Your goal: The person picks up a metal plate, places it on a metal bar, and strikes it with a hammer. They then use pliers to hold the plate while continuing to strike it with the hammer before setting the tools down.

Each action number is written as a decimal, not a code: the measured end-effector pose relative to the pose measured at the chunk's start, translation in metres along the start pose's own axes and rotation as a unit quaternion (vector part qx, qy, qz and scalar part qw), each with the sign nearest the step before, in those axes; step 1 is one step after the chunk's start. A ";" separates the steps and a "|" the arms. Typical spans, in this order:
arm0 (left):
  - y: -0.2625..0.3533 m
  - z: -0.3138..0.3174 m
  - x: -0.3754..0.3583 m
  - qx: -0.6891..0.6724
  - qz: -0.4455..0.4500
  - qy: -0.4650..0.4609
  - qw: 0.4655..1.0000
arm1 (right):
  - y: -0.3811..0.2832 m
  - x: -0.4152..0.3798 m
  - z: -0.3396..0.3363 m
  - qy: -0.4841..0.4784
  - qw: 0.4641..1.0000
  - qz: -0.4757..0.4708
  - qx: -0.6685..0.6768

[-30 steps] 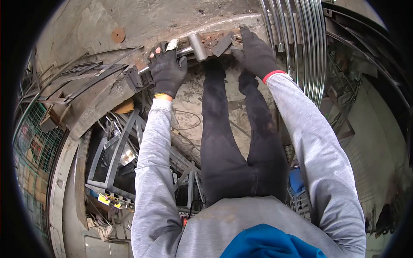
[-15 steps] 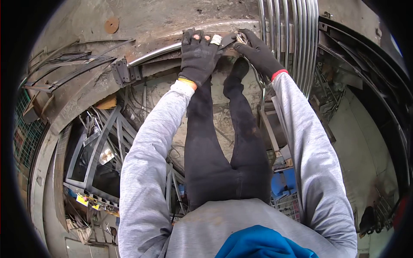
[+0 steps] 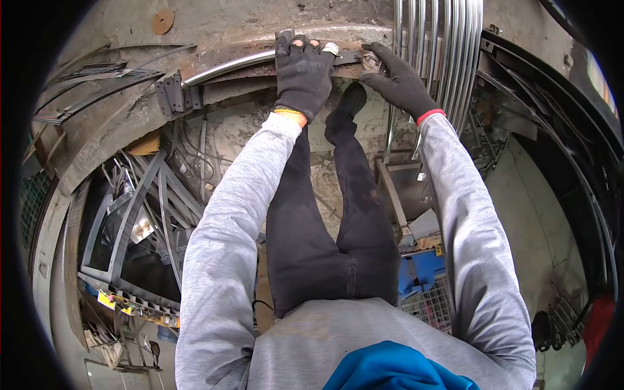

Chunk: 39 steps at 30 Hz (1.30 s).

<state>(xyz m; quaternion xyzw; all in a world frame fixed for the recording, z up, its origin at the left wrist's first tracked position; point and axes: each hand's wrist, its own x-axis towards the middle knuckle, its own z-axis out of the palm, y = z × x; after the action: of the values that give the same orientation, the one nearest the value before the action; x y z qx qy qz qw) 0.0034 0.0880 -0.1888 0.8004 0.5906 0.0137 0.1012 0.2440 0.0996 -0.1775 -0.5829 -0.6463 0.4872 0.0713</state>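
Note:
My left hand (image 3: 305,77), in a dark glove with bare fingertips and white wrapping on one finger, lies over the metal on the bench edge with its fingers curled on it. A shiny rounded tube (image 3: 237,65) runs in from the left and ends at this hand. From its other side a dark flat metal strip (image 3: 348,57) sticks out. My right hand (image 3: 404,83), in a dark glove with a red cuff, has thumb and forefinger around a small greyish metal piece (image 3: 371,62) at the strip's end. Its exact kind is too small to make out.
Several shiny metal tubes (image 3: 448,71) lie side by side beyond my right hand. Dark hinge-like plates (image 3: 174,95) stand at the left. Thin rods, a brown disc (image 3: 162,21), a grey metal frame (image 3: 133,214) and a blue item (image 3: 421,272) are around.
The dark strip, tilted earlier, now lies in line along the bench edge. My right thumb and forefinger have spread wider around the metal piece. The view has shifted slightly.

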 end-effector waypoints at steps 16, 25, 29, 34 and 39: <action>0.005 0.005 0.001 -0.028 -0.033 0.010 0.999 | 0.005 0.024 -0.022 -0.069 0.986 -0.105 -0.112; 0.006 0.007 -0.001 -0.017 -0.037 -0.001 0.999 | 0.001 0.025 -0.024 -0.076 0.979 -0.116 -0.147; 0.007 0.006 -0.001 -0.004 -0.037 0.009 0.999 | 0.000 0.027 -0.023 -0.097 0.977 -0.101 -0.161; 0.003 -0.011 0.001 -0.030 -0.030 -0.050 0.998 | -0.004 0.035 -0.020 -0.087 0.956 -0.141 -0.243; -0.051 -0.024 -0.023 0.017 -0.083 0.129 0.988 | -0.005 0.036 -0.020 -0.096 0.955 -0.127 -0.251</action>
<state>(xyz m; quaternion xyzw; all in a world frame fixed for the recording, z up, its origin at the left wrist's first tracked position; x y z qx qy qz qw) -0.0547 0.0835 -0.1724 0.7418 0.6633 0.0981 0.0112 0.2422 0.1411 -0.1810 -0.4456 -0.8202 0.3502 -0.0782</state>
